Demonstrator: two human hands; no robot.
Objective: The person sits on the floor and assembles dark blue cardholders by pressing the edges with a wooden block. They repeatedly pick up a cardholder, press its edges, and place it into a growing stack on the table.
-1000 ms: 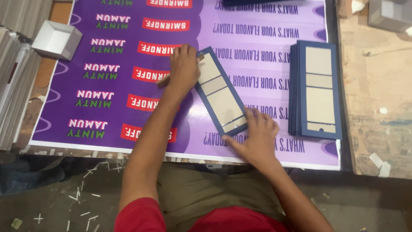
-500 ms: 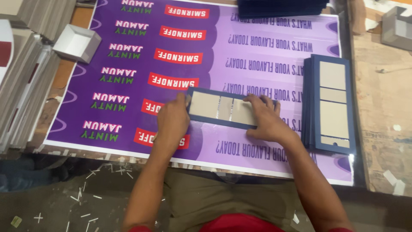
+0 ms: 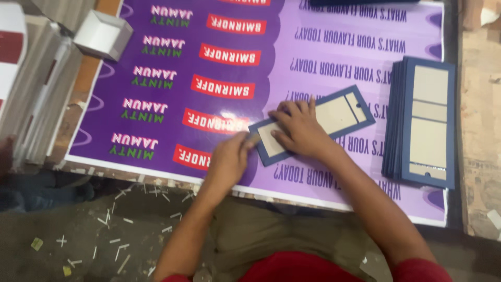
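From the head camera we are looking down at a small white open box (image 3: 100,33) sitting at the upper left edge of the tabletop (image 3: 477,104); we cannot tell what is lying inside it. Beside it, grey board sheets (image 3: 39,99) are leaning in a stack along the left side.

The tabletop is being covered by a big purple printed sheet (image 3: 172,62), and below it the floor (image 3: 88,235) is showing scattered pale paper scraps.

On that sheet we are watching a blue-framed card panel (image 3: 342,112) lying tilted, its far end pointing up to the right. The right hand (image 3: 297,130) is pressing flat on the panel's near half, fingers spread. The left hand (image 3: 229,159) is curling at the panel's near-left corner, pinching its edge. Well to the right, a stack of matching blue panels (image 3: 422,122) is resting near the sheet's right edge.

Against half a second ago, we are seeing the panel swung round: it was lying nearly level across the sheet, and now it is slanting. The left hand is sitting lower and closer to the body.
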